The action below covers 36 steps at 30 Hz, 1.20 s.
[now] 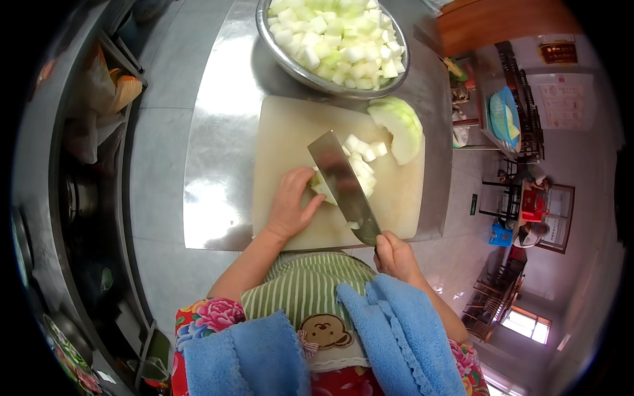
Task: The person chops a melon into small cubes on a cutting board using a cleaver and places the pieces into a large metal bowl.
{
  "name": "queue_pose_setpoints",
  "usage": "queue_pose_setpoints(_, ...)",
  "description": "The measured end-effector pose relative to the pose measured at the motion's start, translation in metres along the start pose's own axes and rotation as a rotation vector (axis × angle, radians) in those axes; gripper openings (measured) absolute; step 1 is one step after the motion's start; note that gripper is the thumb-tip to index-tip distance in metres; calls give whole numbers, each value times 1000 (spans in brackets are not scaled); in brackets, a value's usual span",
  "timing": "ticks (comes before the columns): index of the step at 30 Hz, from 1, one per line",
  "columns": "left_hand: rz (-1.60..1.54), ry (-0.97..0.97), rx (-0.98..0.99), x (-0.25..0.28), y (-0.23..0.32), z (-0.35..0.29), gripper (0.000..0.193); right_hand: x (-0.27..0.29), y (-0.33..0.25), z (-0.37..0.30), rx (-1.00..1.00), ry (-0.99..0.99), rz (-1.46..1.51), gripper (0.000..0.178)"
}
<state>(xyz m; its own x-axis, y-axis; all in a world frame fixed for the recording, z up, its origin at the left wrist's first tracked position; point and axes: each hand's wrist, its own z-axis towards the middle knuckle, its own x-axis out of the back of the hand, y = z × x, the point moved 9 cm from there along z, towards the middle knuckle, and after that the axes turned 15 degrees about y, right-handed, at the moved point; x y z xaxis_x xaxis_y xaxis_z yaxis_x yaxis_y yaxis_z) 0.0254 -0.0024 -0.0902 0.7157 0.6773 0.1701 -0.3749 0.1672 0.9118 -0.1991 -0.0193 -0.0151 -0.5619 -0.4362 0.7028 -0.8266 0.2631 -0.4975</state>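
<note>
My right hand (395, 255) is closed round the handle of a wide-bladed cleaver (340, 178). The blade slants up and to the left across the cutting board (281, 132). To its left, my left hand (290, 201) presses its fingertips on a pale green melon piece (322, 188), partly hidden by the blade. Cut white melon cubes (362, 162) lie along the blade's right side. A small bit of melon clings near the blade's heel. A curved melon wedge (399, 129) rests at the board's upper right.
Beyond the board, a metal bowl (267, 46) heaped with melon cubes stands on the steel table (214, 165). A metal shelf (132, 198) with bags and pans runs along the left. At far right are a blue basket (503, 112), chairs and another person (530, 234).
</note>
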Motion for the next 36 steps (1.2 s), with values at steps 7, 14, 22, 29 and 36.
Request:
queue_pose_setpoints(7, 5, -16, 35, -1, -6, 3, 51, -8, -12, 9, 142, 39, -79, 31)
queue_pose_setpoints(14, -3, 2, 57, -2, -9, 2, 49, -6, -19, 8, 124, 42, -106, 31)
queue_pose_setpoints(22, -3, -6, 59, -3, -8, 1, 49, -6, -30, 6, 215, 56, -145, 32)
queue_pose_setpoints(29, -48, -2, 75, -4, -10, 1, 49, -8, -44, 5, 185, 50, -170, 33)
queue_pose_setpoints(36, -52, -13, 51, -5, -5, 1, 47, -46, -26, 34, 265, 103, -81, 34)
